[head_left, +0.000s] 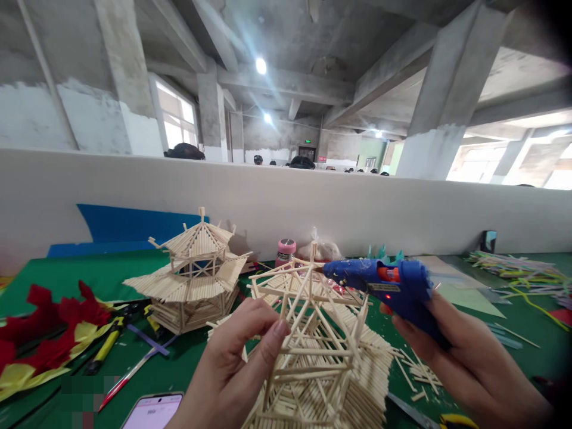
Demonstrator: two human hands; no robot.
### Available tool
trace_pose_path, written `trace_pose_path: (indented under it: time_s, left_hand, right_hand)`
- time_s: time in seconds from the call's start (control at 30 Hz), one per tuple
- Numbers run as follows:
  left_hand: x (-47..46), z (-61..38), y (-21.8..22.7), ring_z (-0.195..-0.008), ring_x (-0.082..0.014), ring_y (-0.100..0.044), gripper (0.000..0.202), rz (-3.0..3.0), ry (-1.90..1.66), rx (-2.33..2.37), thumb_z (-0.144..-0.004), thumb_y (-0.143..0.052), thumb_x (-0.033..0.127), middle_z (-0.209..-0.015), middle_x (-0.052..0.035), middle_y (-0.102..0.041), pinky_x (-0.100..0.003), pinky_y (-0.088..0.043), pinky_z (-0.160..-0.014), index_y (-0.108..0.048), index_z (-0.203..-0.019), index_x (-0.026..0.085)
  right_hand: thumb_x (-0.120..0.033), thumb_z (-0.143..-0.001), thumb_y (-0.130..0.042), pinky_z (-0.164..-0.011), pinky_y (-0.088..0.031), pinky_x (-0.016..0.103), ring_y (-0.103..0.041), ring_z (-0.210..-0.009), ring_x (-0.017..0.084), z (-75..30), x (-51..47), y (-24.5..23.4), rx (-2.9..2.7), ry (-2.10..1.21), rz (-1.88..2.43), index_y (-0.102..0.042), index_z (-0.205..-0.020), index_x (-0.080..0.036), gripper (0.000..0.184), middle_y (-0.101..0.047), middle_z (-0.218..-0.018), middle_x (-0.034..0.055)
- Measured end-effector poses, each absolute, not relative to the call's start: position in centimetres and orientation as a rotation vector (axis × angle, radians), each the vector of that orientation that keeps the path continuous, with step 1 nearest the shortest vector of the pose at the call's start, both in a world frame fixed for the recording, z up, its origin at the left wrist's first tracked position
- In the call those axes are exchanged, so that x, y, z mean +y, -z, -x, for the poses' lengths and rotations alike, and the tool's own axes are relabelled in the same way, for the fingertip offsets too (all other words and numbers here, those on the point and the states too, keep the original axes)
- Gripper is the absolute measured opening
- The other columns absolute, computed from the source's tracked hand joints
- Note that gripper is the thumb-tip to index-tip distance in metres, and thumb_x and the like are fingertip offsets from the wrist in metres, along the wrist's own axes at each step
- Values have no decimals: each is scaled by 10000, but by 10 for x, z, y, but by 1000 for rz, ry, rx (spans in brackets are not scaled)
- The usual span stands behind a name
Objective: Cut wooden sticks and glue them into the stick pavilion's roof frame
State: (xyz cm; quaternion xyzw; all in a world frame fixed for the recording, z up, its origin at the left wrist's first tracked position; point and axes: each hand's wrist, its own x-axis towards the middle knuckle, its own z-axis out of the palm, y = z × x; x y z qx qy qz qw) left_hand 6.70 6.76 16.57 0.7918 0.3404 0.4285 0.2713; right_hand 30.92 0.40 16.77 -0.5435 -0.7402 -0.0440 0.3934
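Observation:
A model pavilion of thin wooden sticks [369,375] stands right in front of me, its upper roof an open frame around a short centre post. My left hand [241,357] is at the left side of that frame, thumb and forefinger pinched on a wooden stick; the exact grip is partly hidden. My right hand [469,357] is wrapped round a blue hot glue gun [402,283] with a small red light lit. The gun's nozzle points left, close to the top of the centre post.
Another stick pavilion [192,280] with covered roofs stands behind left. Red and yellow crepe paper [49,328], a yellow-black cutter [107,345] and a phone [152,411] lie left. At right are loose sticks [417,369], scissors [411,411] and coloured strips [513,268]. A white partition [357,208] runs behind.

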Motion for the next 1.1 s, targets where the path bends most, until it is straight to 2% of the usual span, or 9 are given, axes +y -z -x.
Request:
trace_pose_path:
  time_s: [0.27,0.57,0.77,1.1]
  left_hand:
    - [64,-68,-167,-616,-122,-425,217,-2055,-1162,928,-799,-428,298,-607,17,-445,-212,-351,-533,-474,-609,202]
    - [64,-70,-168,-603,-119,-435,231,-2037,-1195,938,-789,-441,290,-581,19,-437,-210,-357,-521,-476,-580,199]
    - [67,-67,-167,-601,-115,-448,232,-2101,-1181,901,-799,-431,294,-580,25,-440,-215,-376,-558,-481,-593,199]
    - [66,-65,-165,-608,-124,-426,249,-2098,-1112,938,-812,-405,318,-599,16,-427,-219,-364,-553,-470,-603,199]
  right_hand:
    - [-273,-805,-416,-602,-468,185,-567,-654,136,-307,4,-171,-1867,119,1433,-409,-1091,-190,298,-599,-791,28]
    - [-256,-789,-441,-523,-449,158,-504,-534,109,-307,2,-170,-1877,50,1411,-436,-931,-221,147,-559,-672,-23]
    - [-262,-804,-431,-622,-462,193,-560,-712,150,-307,0,-175,-1880,42,1456,-394,-1091,-211,294,-585,-813,16]
    - [-271,-793,-446,-571,-470,204,-541,-644,140,-306,2,-179,-1864,-22,1482,-426,-1063,-219,276,-586,-783,8]
